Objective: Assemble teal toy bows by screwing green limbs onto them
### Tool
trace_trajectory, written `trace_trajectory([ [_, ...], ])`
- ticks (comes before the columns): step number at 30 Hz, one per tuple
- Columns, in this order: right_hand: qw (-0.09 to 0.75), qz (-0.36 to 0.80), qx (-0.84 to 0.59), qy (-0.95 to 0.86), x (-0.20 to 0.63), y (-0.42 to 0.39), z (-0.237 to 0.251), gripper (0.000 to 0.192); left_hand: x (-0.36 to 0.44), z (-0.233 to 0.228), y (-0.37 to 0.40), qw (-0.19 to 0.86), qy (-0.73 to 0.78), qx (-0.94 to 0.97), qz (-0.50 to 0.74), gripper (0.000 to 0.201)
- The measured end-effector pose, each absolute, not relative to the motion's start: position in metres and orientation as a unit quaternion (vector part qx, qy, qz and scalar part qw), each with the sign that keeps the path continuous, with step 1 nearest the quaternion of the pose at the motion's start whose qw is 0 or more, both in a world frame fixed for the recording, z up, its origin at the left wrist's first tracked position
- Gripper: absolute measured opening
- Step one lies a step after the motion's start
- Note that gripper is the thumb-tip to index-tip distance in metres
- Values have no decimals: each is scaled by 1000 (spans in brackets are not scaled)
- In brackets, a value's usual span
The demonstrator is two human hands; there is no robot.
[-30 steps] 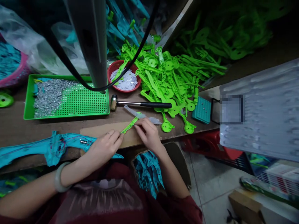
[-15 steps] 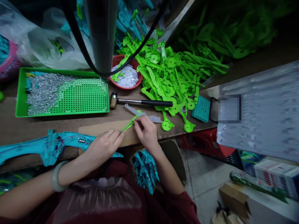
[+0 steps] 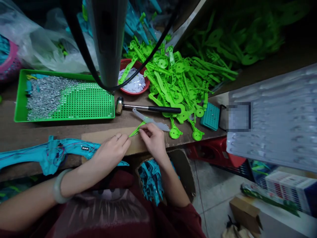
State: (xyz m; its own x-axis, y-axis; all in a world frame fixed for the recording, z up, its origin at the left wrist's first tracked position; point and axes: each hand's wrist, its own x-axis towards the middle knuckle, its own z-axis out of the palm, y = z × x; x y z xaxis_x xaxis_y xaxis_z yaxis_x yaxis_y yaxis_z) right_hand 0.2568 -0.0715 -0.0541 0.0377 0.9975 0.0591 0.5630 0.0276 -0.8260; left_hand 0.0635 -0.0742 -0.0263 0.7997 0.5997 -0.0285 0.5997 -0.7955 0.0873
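A slim bright green plastic part [image 3: 135,130] is held between my two hands over a cardboard sheet [image 3: 135,146] at the bench edge. My left hand [image 3: 114,147] is closed on its near left end. Fingertips of my right hand [image 3: 154,138] pinch it farther up, and they cover part of it. Just behind the right hand lies a translucent grey blade-shaped piece [image 3: 162,126], with another pale strip [image 3: 138,114] touching or crossing it. Left of my hands rests a blue plastic shell [image 3: 51,153] with thin wires and small metal coils inside, partly behind my left forearm.
Behind my hands lies a hammer [image 3: 160,109]. A green tray [image 3: 86,102] holds many metal screws; a red basket [image 3: 146,86] holds white pieces. Green parts [image 3: 173,82] are heaped at the back right. A dark post [image 3: 109,43] with a cable rises behind. Below stands a box of blue parts [image 3: 151,181].
My right fingers have shifted slightly left along the green part, and less of it shows above them. The whole view has moved a little. Both hands keep their hold.
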Motion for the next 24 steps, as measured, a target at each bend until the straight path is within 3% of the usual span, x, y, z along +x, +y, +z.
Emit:
trace_trajectory([
  [3, 367, 403, -596, -590, 263, -72, -57, 11, 71, -25, -74, 40, 328, 944, -17, 41],
  [11, 376, 396, -609, -575, 267, -78, -66, 11, 77, -33, -76, 47, 354, 934, -6, 33],
  [19, 363, 246, -595, -673, 259, -77, -60, 15, 77, -33, -84, 16, 327, 945, 12, 32],
  [24, 398, 218, -574, -681, 259, -75, -65, 14, 75, -37, -87, 18, 329, 943, 57, 34],
])
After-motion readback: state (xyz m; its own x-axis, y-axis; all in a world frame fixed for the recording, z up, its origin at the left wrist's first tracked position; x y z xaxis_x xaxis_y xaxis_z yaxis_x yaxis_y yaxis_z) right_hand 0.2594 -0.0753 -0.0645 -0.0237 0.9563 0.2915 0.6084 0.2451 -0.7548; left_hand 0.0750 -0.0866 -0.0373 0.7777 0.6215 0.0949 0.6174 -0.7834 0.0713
